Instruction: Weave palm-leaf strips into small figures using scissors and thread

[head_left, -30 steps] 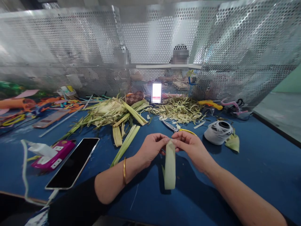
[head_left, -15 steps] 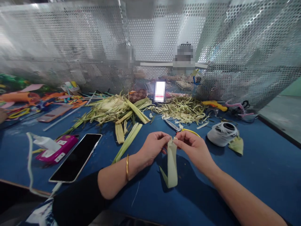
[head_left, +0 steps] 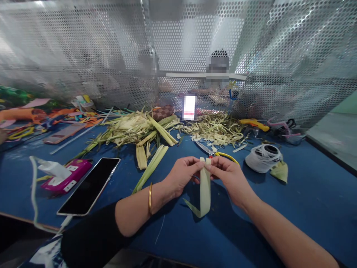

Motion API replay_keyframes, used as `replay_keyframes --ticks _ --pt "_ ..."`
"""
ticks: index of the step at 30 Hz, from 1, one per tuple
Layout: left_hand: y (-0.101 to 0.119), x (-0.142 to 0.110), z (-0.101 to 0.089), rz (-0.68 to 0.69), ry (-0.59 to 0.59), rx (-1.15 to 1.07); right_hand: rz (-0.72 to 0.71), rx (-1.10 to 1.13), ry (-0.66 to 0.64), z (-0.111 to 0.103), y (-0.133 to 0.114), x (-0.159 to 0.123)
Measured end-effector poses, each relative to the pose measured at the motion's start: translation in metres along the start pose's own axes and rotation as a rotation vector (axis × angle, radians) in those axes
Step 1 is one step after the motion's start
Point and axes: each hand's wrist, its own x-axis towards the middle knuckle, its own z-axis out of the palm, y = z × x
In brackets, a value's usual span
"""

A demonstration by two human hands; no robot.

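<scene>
Between both hands, in front of me, hangs a pale green corn husk strip (head_left: 205, 191), its lower end curled toward the left over the table. My left hand (head_left: 181, 174) pinches its top edge between thumb and fingers. Close against it, my right hand (head_left: 232, 175) pinches the same top edge from the right. Two short ends of the strip poke up between the thumbs. Just behind the fingers lie scissors (head_left: 227, 156) with yellow handles, partly hidden by my right hand. A spool of white thread (head_left: 261, 160) stands to the right, beside a small husk piece (head_left: 279, 172).
Behind are a heap of husks (head_left: 126, 128) and a pile of shredded strips (head_left: 216, 128). On the left lie a black-screened phone (head_left: 90, 186) on a cable and a magenta power strip (head_left: 68, 178). A perforated metal screen (head_left: 111, 48) rises behind the blue table (head_left: 312, 201).
The top of the husk strip now shows two ends standing above my thumbs. Its lower tail has swung a little to the left and up. Both hands keep their pinch.
</scene>
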Motion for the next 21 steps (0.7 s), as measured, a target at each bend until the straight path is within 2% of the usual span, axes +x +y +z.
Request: replay_keyframes --ticks 7,9,13,16,21 --pt "-0.0015 0.0023 -0.0002 -0.026 0.053 -0.046 -0.235 -0.138 0.092 0.0011 0.0005 -0.0034" --pt "-0.0016 0.0034 -0.0009 -0.026 0.065 -0.056 -0.19 -0.111 0.055 0.0017 -0.0016 -0.0046" --pt "-0.0007 0.0032 -0.0017 -0.003 0.073 -0.045 -0.012 -0.041 -0.077 0.0027 -0.0029 -0.0043" --pt "0.0003 0.0013 -0.0012 -0.017 0.05 -0.042 0.009 -0.024 -0.054 0.0024 -0.0011 -0.0025" --pt "-0.0012 0.0002 0.0005 -0.03 0.019 -0.027 -0.059 -0.058 0.03 0.0009 0.0016 -0.0016"
